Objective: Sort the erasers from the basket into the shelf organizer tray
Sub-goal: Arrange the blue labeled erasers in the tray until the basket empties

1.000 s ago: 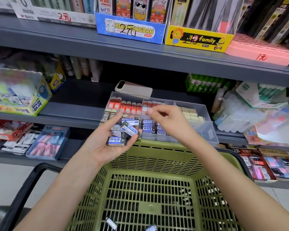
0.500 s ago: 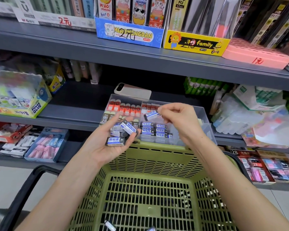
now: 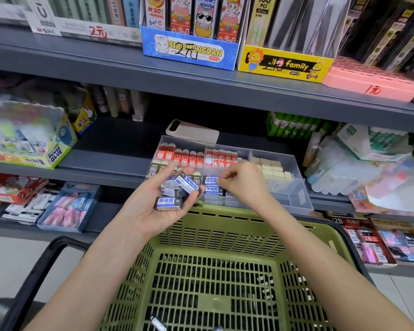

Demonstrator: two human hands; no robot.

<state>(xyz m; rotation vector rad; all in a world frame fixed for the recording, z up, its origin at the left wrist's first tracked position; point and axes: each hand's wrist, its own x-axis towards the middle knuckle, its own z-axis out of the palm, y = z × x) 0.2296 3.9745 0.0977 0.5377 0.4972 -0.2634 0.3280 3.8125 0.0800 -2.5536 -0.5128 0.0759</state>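
Here the left hand [image 3: 151, 209], fingers curled, cups a pile of erasers [image 3: 177, 189] above the basket [image 3: 215, 212]'s far rim. The right hand [image 3: 245, 185], fingers bunched, touches blue erasers [image 3: 212, 189] in the tray [image 3: 296, 194]'s middle compartment; whether it grips one, I cannot tell.

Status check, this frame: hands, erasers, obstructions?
Left hand holds stack of erasers. Right hand over tray, middle compartment, grip unclear. Nothing blocking tray.

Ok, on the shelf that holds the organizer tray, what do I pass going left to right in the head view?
Glue box → clear tray → heap of plastic-wrapped packs. The phone and the green sticks lie behind the tray and overlap it, so they are left out.
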